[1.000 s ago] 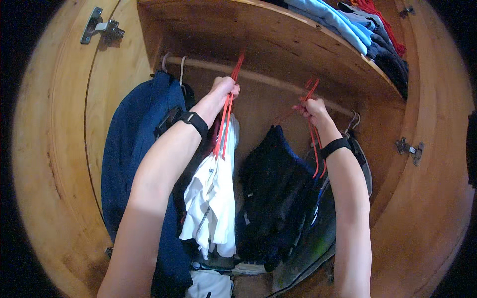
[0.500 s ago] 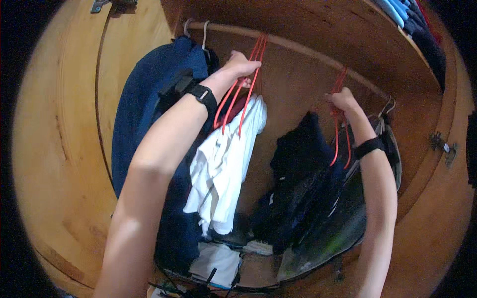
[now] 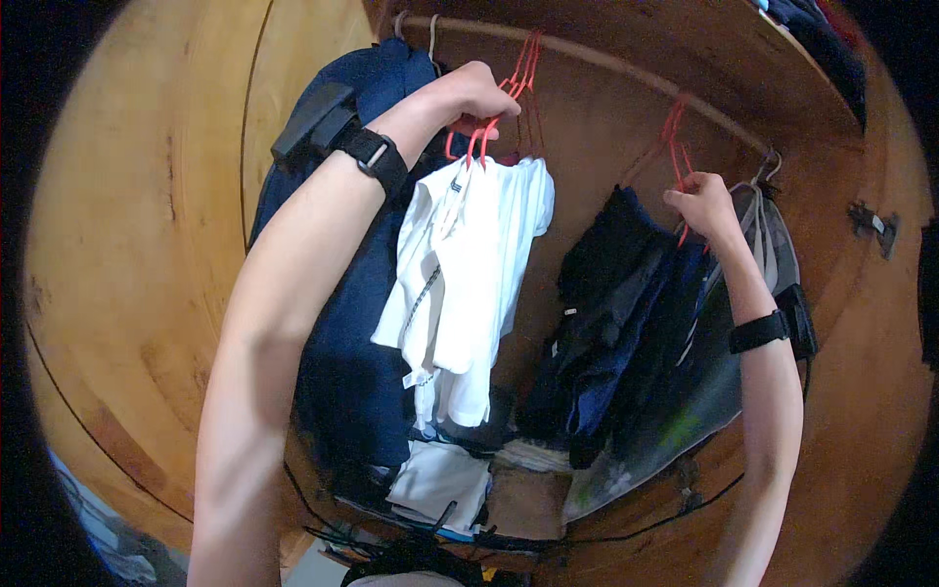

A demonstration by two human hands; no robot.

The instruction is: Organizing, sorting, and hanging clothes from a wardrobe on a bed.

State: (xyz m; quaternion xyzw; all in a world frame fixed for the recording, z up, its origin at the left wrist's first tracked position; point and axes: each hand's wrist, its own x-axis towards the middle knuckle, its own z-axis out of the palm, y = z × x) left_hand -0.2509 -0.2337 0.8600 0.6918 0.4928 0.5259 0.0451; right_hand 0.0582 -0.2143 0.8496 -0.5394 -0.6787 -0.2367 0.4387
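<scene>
Several red hangers (image 3: 485,145) with white shirts (image 3: 469,284) hang from the wardrobe rod, left of its middle. My left hand (image 3: 479,98) is closed around these hangers just above the shirts. Farther right, another group of red hangers (image 3: 672,137) carries black and navy garments (image 3: 626,303). My right hand (image 3: 706,203) grips their right side, thumb toward the garments; the fingers behind are partly hidden. A black band with a box circles each wrist.
A navy garment (image 3: 357,391) hangs at the left, a grey bag-like item (image 3: 704,416) at the right. Below lie a folded white cloth (image 3: 440,484) and a brown item (image 3: 526,504). The rod (image 3: 606,61) runs under a shelf; a wooden door (image 3: 147,245) stands left.
The white shirts have spread out and show more of their fronts, with the left hangers turned. My right hand has shifted slightly right and down along its hangers. The view has shifted.
</scene>
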